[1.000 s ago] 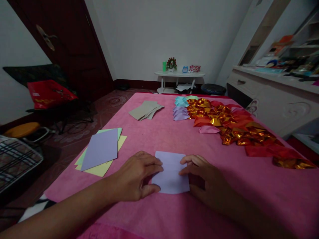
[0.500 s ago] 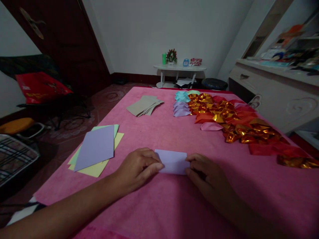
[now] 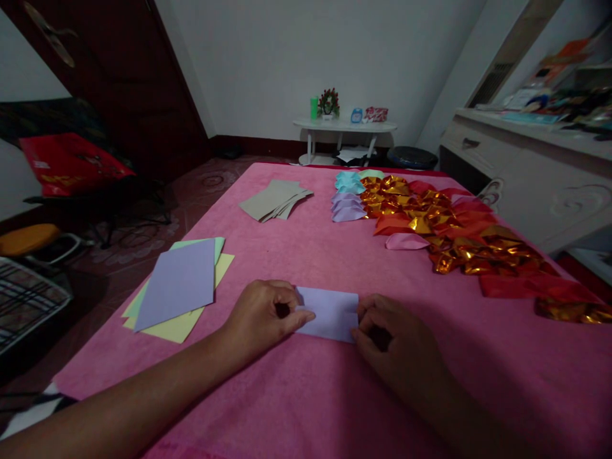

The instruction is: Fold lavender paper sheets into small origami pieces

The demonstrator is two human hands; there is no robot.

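A folded sheet of lilac paper (image 3: 331, 312) lies on the pink cloth in front of me, a crease running across its width. My left hand (image 3: 268, 312) pinches its left end, with the thumb over the paper. At the right end, my right hand (image 3: 389, 331) grips the edge between thumb and fingers. To the left is a stack of coloured sheets, a lilac sheet (image 3: 179, 284) on top, with a green sheet (image 3: 220, 245) and a yellow sheet (image 3: 179, 328) showing beneath it.
Grey sheets (image 3: 272, 199) are fanned out farther back. Folded lilac papers (image 3: 348, 209), blue ones (image 3: 350, 183) and shiny gold ones (image 3: 396, 197) cover the right side, among red folded papers (image 3: 530, 285). A pink folded paper (image 3: 406, 241) lies nearest the middle.
The lilac paper's near edge has come slightly toward me and a crease now shows across it. Both hands stay at its ends, their fingers more curled.
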